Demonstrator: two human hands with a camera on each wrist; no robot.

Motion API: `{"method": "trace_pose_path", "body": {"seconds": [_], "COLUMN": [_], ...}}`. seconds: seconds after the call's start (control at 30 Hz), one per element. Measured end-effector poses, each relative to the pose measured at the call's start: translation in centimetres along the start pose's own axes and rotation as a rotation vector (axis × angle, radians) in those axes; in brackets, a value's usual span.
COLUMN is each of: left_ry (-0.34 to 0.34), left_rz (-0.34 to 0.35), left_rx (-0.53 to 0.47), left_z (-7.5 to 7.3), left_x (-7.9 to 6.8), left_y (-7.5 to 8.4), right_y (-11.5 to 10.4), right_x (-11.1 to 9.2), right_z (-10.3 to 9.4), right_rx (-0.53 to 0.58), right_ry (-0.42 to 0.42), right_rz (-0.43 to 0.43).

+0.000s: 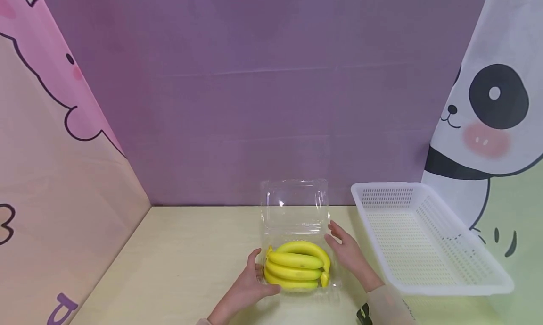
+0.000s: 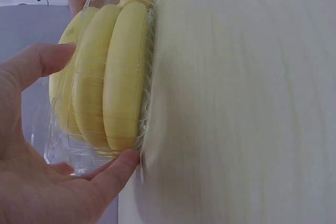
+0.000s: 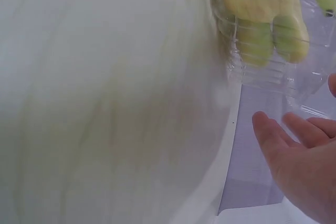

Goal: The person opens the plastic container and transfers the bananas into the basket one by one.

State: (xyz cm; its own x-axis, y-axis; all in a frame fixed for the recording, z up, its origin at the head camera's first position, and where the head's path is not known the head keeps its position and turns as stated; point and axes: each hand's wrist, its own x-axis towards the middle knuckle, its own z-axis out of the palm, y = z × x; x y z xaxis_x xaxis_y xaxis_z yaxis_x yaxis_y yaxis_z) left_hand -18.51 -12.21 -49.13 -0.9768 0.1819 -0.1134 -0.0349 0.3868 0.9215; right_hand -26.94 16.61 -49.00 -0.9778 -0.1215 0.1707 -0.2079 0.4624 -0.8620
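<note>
A clear plastic clamshell box (image 1: 334, 277) sits on the table in front of me, its hinged lid (image 1: 294, 212) raised at the back. Inside its base lies a bunch of yellow bananas (image 1: 293, 271), stems to the left. My left hand (image 1: 247, 287) holds the left side of the base. In the left wrist view the thumb (image 2: 50, 60) lies at the upper rim, while the fingertips (image 2: 127, 157) press the lower corner. My right hand (image 1: 349, 254) is beside the box's right side near the hinge, fingers extended and slightly bent. The right wrist view shows those fingers apart from the plastic wall.
To the right stands a white perforated plastic basket (image 1: 424, 249), close beside my right forearm. The pale wooden table (image 1: 182, 254) meets a purple cloth backdrop (image 1: 237, 103) behind. Cartoon-printed panels (image 1: 59, 174) flank it on both sides.
</note>
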Motion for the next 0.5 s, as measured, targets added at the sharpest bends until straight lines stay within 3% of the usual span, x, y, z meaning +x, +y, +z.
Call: {"method": "trace_pose_path", "body": {"seconds": [0.5], "left_ry": [-0.002], "left_rz": [-0.026], "left_rx": [0.018], "left_z": [0.00], "left_x": [0.24], "left_y": [-0.13], "right_y": [0.68], "right_x": [-0.22], "right_z": [0.17], "right_rx": [-0.030], "right_ry": [-0.029], "right_rz": [0.004]}}
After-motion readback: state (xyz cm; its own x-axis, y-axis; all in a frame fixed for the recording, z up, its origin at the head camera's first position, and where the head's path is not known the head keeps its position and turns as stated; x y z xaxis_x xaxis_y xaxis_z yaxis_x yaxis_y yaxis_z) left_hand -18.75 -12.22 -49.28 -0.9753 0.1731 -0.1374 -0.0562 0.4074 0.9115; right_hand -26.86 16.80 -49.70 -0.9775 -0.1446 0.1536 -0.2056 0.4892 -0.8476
